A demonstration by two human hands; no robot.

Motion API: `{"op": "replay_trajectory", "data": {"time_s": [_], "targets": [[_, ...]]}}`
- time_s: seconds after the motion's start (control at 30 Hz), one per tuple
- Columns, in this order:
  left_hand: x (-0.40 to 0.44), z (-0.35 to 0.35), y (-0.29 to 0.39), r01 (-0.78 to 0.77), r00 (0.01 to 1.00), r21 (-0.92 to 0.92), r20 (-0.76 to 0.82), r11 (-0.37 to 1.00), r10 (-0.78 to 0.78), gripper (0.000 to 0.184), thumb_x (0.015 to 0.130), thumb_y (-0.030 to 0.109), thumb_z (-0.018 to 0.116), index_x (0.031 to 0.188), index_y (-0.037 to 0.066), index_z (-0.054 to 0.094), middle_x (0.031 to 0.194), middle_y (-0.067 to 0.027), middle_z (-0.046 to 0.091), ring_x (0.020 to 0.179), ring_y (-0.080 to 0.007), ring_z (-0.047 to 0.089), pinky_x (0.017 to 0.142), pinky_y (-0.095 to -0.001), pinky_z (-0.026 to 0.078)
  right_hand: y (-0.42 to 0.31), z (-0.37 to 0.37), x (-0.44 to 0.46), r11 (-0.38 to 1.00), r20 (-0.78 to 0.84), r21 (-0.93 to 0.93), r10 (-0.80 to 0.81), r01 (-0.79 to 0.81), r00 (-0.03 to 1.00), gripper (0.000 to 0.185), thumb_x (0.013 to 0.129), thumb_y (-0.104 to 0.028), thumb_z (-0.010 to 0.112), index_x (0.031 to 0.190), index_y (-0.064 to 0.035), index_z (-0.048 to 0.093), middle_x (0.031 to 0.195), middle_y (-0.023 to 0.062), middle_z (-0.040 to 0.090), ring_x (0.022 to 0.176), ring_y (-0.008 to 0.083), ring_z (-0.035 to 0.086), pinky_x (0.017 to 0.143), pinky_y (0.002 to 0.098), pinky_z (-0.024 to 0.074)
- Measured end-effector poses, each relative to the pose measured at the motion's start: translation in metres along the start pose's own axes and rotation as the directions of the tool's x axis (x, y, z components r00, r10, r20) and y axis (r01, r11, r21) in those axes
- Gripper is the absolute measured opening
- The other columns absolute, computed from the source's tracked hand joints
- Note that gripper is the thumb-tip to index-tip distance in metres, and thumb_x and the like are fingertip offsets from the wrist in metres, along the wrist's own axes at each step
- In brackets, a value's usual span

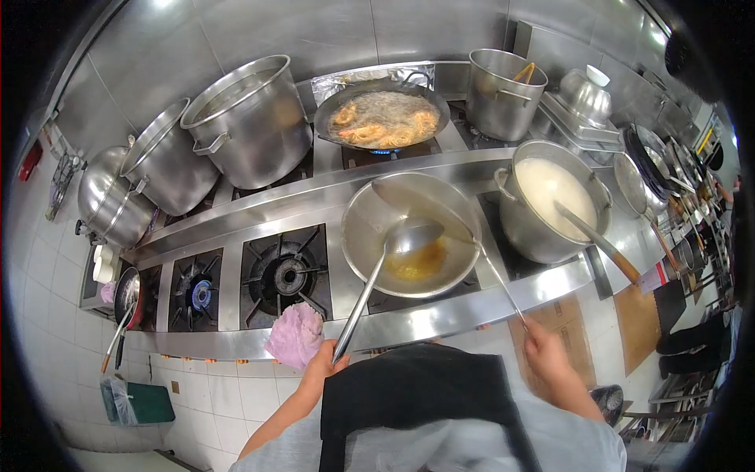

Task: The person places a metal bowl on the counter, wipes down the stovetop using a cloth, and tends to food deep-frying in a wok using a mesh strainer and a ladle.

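My left hand is closed around the handle of a large metal ladle. The ladle's bowl hangs in a wide steel wok, over shallow yellowish liquid. A bunched pink cloth is right beside my left hand; whether that hand grips it too, I cannot tell. My right hand is closed on the thin handle of a long-handled metal tool. That tool reaches to the wok's right rim, and its head over the wok is too unclear to name.
Behind, a dark wok holds bubbling oil with orange-brown food above a lit flame. A pot of whitish liquid stands right, its ladle handle sticking out. Large stockpots line the back left. Another burner burns blue.
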State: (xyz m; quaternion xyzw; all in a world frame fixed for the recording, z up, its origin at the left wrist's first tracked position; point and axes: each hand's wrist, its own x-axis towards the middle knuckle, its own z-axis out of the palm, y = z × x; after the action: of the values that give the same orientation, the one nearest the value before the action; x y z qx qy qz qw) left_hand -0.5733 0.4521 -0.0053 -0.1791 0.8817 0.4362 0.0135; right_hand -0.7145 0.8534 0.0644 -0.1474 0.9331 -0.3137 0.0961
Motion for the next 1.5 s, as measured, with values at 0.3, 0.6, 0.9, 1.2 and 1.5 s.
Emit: {"op": "replay_trajectory", "data": {"time_s": [0.3, 0.6, 0.9, 1.2, 1.5], "targets": [[0.049, -0.015, 0.055, 0.419, 0.870, -0.574, 0.474, 0.703, -0.132, 0.033, 0.090, 0.025, 0.054, 0.112, 0.001, 0.049, 0.067, 0.0007, 0.045, 0.051, -0.0078, 0.041, 0.045, -0.0213, 0.033, -0.024, 0.013, 0.026, 0.714, 0.019, 0.690, 0.148, -0.120, 0.989, 0.040, 0.090, -0.002, 0.042, 0.129, -0.0074, 0.048, 0.063, -0.0009, 0.049, 0.045, 0.0031, 0.040, 0.041, 0.0193, 0.0330], [0.103, -0.002, 0.034, 0.418, 0.875, -0.586, 0.466, 0.694, -0.134, 0.051, 0.094, 0.048, 0.038, 0.104, 0.001, 0.055, 0.064, -0.0012, 0.052, 0.046, -0.0093, 0.045, 0.042, -0.0215, 0.036, -0.083, 0.001, 0.083, 0.480, -0.022, 0.877, 0.075, -0.016, 0.997, 0.042, 0.089, -0.001, 0.041, 0.131, -0.0037, 0.042, 0.062, 0.0014, 0.048, 0.037, 0.0051, 0.036, 0.031, 0.0205, 0.0285], [0.079, 0.005, -0.126, 0.387, 0.800, 0.457, -0.598, 0.801, -0.045, 0.052, 0.085, 0.038, 0.053, 0.130, 0.013, 0.045, 0.139, -0.0125, 0.038, 0.131, -0.0344, 0.029, 0.105, -0.0541, 0.022, -0.109, -0.023, 0.137, 0.297, -0.133, 0.947, 0.011, 0.124, 0.991, 0.043, 0.087, -0.004, 0.043, 0.130, -0.0035, 0.041, 0.065, 0.0028, 0.050, 0.036, 0.0053, 0.035, 0.031, 0.0202, 0.0275], [0.070, 0.009, -0.134, 0.395, 0.811, 0.506, -0.585, 0.767, -0.031, 0.062, 0.086, 0.036, 0.049, 0.140, 0.014, 0.031, 0.150, -0.0114, 0.018, 0.138, -0.0339, 0.012, 0.108, -0.0540, 0.013, -0.122, -0.014, 0.248, 0.742, -0.257, 0.654, 0.038, 0.144, 0.966, 0.043, 0.085, -0.005, 0.045, 0.128, -0.0032, 0.044, 0.069, 0.0055, 0.055, 0.049, 0.0121, 0.048, 0.044, 0.0261, 0.0392], [0.069, 0.008, -0.141, 0.362, 0.781, 0.465, -0.624, 0.808, 0.009, 0.063, 0.084, 0.033, 0.049, 0.140, 0.011, 0.031, 0.149, -0.0122, 0.020, 0.139, -0.0328, 0.013, 0.109, -0.0541, 0.011, -0.112, 0.043, 0.328, 0.986, -0.495, 0.044, -0.120, 0.163, 0.861, 0.041, 0.084, -0.009, 0.043, 0.124, 0.0001, 0.047, 0.103, 0.0303, 0.058, 0.099, 0.0415, 0.056, 0.084, 0.0454, 0.0451]]}}
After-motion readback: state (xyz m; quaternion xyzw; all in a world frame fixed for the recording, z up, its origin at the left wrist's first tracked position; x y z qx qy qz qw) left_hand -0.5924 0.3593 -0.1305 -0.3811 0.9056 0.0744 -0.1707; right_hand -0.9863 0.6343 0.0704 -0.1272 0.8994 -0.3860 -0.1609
